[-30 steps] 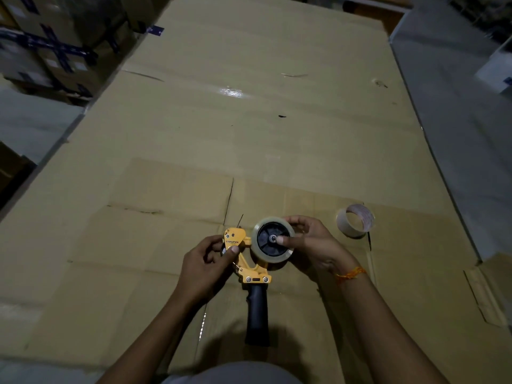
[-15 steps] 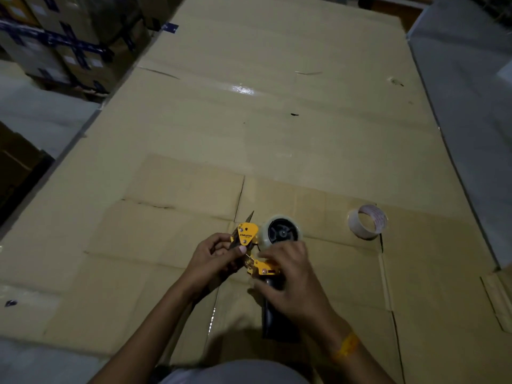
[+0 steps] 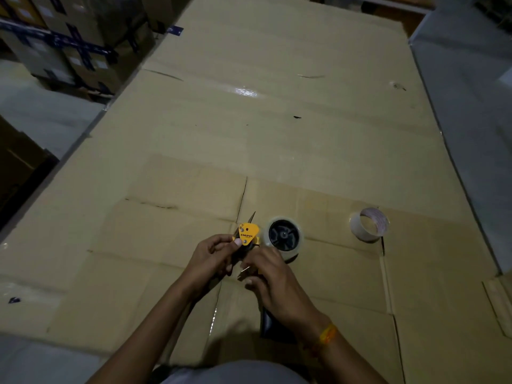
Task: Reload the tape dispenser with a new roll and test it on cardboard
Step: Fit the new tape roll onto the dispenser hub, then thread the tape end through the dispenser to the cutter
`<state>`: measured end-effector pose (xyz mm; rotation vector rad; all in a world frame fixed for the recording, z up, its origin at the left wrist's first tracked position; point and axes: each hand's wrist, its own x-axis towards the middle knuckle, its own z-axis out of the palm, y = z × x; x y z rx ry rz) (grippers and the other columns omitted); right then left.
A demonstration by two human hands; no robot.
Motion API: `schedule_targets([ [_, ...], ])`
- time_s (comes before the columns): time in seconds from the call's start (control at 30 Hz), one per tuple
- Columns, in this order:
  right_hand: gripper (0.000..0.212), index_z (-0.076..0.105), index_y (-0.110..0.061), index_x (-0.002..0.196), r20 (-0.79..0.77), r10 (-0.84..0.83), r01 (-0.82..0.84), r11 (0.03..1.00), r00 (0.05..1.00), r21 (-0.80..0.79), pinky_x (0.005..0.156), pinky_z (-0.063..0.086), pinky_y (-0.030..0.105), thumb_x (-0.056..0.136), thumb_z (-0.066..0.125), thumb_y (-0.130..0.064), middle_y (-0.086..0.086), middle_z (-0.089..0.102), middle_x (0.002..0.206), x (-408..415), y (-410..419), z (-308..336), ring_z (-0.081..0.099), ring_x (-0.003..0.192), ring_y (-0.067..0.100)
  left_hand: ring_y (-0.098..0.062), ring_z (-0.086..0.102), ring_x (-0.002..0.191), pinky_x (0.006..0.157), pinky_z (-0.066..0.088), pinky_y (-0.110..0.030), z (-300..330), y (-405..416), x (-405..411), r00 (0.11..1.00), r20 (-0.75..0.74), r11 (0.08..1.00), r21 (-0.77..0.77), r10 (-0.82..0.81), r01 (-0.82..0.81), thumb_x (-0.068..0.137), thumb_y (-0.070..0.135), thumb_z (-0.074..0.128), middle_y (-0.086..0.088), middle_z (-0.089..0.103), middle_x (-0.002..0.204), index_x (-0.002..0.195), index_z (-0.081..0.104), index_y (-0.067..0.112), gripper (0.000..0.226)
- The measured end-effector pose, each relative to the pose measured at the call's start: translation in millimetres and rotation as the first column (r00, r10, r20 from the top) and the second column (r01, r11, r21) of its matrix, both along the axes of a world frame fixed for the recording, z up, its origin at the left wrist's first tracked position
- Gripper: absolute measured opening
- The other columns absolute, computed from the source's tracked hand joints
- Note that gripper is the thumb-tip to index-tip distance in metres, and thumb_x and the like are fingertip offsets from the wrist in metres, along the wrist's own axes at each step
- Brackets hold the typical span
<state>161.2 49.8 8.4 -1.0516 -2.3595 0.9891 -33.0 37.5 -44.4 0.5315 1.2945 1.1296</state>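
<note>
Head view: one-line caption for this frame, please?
Both hands, left and right, work a yellow tape dispenser carrying a roll over cardboard.

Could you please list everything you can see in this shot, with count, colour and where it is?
tape dispenser: one, yellow head with black handle, lying on the cardboard at lower centre, between both hands
new tape roll: one, clear tape on a black hub, mounted on the dispenser
empty tape core: one, whitish, standing on edge on the cardboard, right of the dispenser and apart from it
cardboard sheets: several, brown, flattened and overlapping, covering the work surface
stacked boxes: several, brown with dark blue tape, far left corner
wristband: one, orange, on the right wrist
left hand: holds the dispenser's yellow head
right hand: fingers curled at the dispenser's frame, below the roll
</note>
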Motion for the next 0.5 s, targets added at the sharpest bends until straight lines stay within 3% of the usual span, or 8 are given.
schedule_targets([
  [0.07,0.042,0.059,-0.022,0.127,-0.001,-0.032,0.031,0.998,1.0,-0.059,0.094,0.043,0.014,0.089,0.078,-0.021,-0.008,0.052,0.124,1,-2,3,0.047,0.118,0.006,-0.017,0.049,0.055,0.053,0.041,-0.028,1,0,0,1.0,0.015,1.0,0.002,-0.014,0.014,0.097,0.027,0.077,-0.008,0.065,0.069,0.121,0.074,0.0,0.036],
  [0.13,0.055,0.055,-0.025,0.133,0.007,-0.14,0.14,0.988,0.99,-0.061,0.095,0.038,0.004,0.086,0.081,-0.036,-0.01,0.047,0.13,5,-9,3,0.042,0.124,-0.001,-0.021,0.051,0.06,0.057,0.042,-0.03,2,-1,0,1.0,0.012,1.0,-0.001,-0.018,0.018,0.089,0.036,0.081,-0.015,0.07,0.078,0.121,0.075,0.003,0.046],
  [0.23,0.06,0.047,-0.03,0.128,0.03,-0.448,0.449,0.89,0.893,-0.076,0.092,0.041,0.009,0.081,0.085,-0.04,-0.015,0.041,0.123,17,-30,-4,0.04,0.121,-0.001,-0.033,0.059,0.077,0.062,0.047,-0.032,-2,-2,-3,1.0,0.002,1.0,0.007,-0.02,0.02,0.089,0.038,0.084,-0.039,0.07,0.098,0.119,0.077,0.007,0.044],
  [0.33,0.058,0.047,-0.029,0.12,0.246,-0.584,0.632,0.682,0.774,-0.369,0.079,0.044,0.016,0.079,0.086,-0.044,-0.012,0.048,0.117,28,-43,-7,0.05,0.109,0.006,-0.038,0.061,0.097,0.078,0.052,-0.042,-4,-1,-6,0.999,0.025,0.999,0.011,-0.041,0.041,0.088,0.037,0.086,-0.046,0.065,0.115,0.115,0.08,0.009,0.04],
  [0.4,0.047,0.061,-0.022,0.114,0.268,-0.547,0.572,0.518,0.793,-0.636,0.073,0.05,0.018,0.08,0.087,-0.041,-0.007,0.068,0.11,30,-41,-11,0.066,0.099,0.009,-0.038,0.058,0.093,0.075,0.056,-0.037,-2,0,-6,0.998,0.029,0.999,-0.004,-0.048,0.049,0.087,0.037,0.086,-0.047,0.066,0.112,0.115,0.079,0.007,0.042],
  [0.5,0.041,0.074,-0.007,0.107,0.146,-0.496,0.352,0.351,0.856,-0.868,0.084,0.06,0.038,0.079,0.089,-0.032,0.011,0.079,0.099,27,-34,-17,0.075,0.094,0.026,-0.035,0.054,0.093,0.066,0.05,-0.031,-4,1,-7,0.998,0.052,0.999,-0.015,-0.047,0.048,0.083,0.043,0.09,-0.037,0.071,0.107,0.116,0.079,0.006,0.051],
])
